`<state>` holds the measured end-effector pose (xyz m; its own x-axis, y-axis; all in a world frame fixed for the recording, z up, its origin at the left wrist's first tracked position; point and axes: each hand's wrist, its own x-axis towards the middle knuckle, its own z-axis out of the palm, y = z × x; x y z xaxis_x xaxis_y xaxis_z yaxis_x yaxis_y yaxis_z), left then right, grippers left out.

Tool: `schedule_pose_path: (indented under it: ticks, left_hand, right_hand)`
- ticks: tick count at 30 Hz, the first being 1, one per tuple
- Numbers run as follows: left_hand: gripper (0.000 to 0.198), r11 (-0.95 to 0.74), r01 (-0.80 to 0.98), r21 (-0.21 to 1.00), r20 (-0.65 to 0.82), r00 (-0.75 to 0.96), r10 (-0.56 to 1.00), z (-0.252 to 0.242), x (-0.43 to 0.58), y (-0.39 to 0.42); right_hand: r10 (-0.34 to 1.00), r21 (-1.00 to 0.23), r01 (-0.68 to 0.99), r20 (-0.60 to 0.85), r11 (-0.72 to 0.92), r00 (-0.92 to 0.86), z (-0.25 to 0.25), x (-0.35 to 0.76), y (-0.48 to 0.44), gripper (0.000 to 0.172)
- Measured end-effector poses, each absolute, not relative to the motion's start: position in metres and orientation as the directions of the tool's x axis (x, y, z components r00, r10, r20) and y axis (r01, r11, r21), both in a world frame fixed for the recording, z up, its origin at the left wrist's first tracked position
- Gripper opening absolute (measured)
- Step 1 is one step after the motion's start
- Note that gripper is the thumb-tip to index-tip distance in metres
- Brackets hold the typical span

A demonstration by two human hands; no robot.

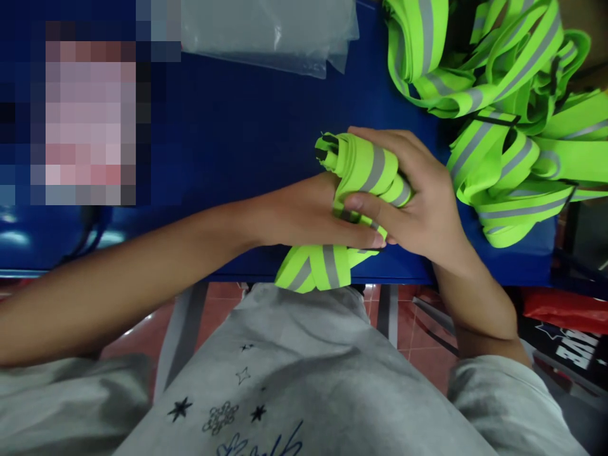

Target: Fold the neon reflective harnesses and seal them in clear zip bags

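Observation:
A neon-yellow reflective strap (368, 166) with a grey stripe is wound into a roll above the table's front edge. My right hand (425, 196) wraps around the roll from the right, thumb across its near side. My left hand (323, 212) reaches in from the left and grips the strap just below the roll; its thumb shows, while the other fingers are hidden. A folded length of the strap hangs below my left hand over the table edge. Black pieces show at the roll's left end.
More neon-yellow straps (503, 82) lie in a loose heap on the right of the blue table (228, 133). Clear plastic bags (270, 31) lie at the back. A pixelated patch covers the upper left. Below right is a red package (565, 310).

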<state>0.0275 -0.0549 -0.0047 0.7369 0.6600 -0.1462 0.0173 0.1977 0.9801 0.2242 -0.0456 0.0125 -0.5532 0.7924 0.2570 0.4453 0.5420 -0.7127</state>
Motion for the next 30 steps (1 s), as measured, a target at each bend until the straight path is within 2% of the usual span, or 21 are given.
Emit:
schedule_pose_path:
  ticks: [3, 5, 7, 11, 15, 17, 19, 22, 24, 30]
  left_hand:
    - [0.022, 0.339, -0.028, 0.94, -0.23, 0.683, 0.693, -0.003, 0.033, -0.059]
    - [0.028, 0.406, -0.039, 0.913, -0.27, 0.689, 0.673, -0.001, 0.035, -0.06]
    - [0.03, 0.436, -0.03, 0.9, -0.281, 0.723, 0.631, 0.0, 0.034, -0.061]
    - [0.021, 0.392, -0.033, 0.919, -0.231, 0.762, 0.605, -0.001, 0.032, -0.061]
    - [0.019, 0.358, -0.03, 0.933, -0.202, 0.779, 0.594, -0.008, 0.033, -0.06]
    - [0.018, 0.34, -0.011, 0.94, -0.206, 0.776, 0.596, -0.011, 0.032, -0.059]
    - [0.015, 0.288, 0.005, 0.958, -0.185, 0.776, 0.603, -0.01, 0.031, -0.057]
    - [0.013, 0.151, 0.026, 0.988, -0.111, 0.803, 0.585, -0.006, 0.028, -0.055]
    - [0.012, 0.076, 0.045, 0.996, -0.081, 0.812, 0.578, -0.005, 0.026, -0.055]
    - [0.017, 0.021, 0.152, 0.988, -0.137, 0.816, 0.561, -0.004, 0.015, -0.043]
  right_hand:
    - [0.789, -0.636, 0.496, 0.331, 0.591, -0.517, 0.013, 0.226, -0.045, 0.048]
    - [0.8, -0.628, 0.503, 0.39, 0.593, -0.456, 0.016, 0.227, -0.046, 0.045]
    - [0.843, -0.701, 0.472, 0.4, 0.534, -0.359, 0.02, 0.227, -0.047, 0.04]
    - [0.949, -0.863, 0.397, 0.267, 0.312, -0.165, 0.031, 0.217, -0.055, 0.023]
    - [0.983, -0.937, 0.297, 0.17, 0.184, -0.073, 0.036, 0.208, -0.061, 0.011]
    - [0.985, -0.958, 0.231, 0.159, 0.169, -0.064, 0.036, 0.21, -0.059, 0.007]
    - [0.989, -0.98, 0.162, 0.096, 0.114, -0.115, 0.033, 0.216, -0.055, 0.011]
    - [0.941, -0.994, 0.088, -0.083, -0.058, -0.327, 0.028, 0.229, -0.046, 0.026]
    - [0.896, -0.988, 0.097, -0.148, -0.118, -0.419, 0.026, 0.235, -0.041, 0.029]
    - [0.951, -0.99, 0.138, -0.019, 0.025, -0.308, 0.033, 0.229, -0.039, 0.029]
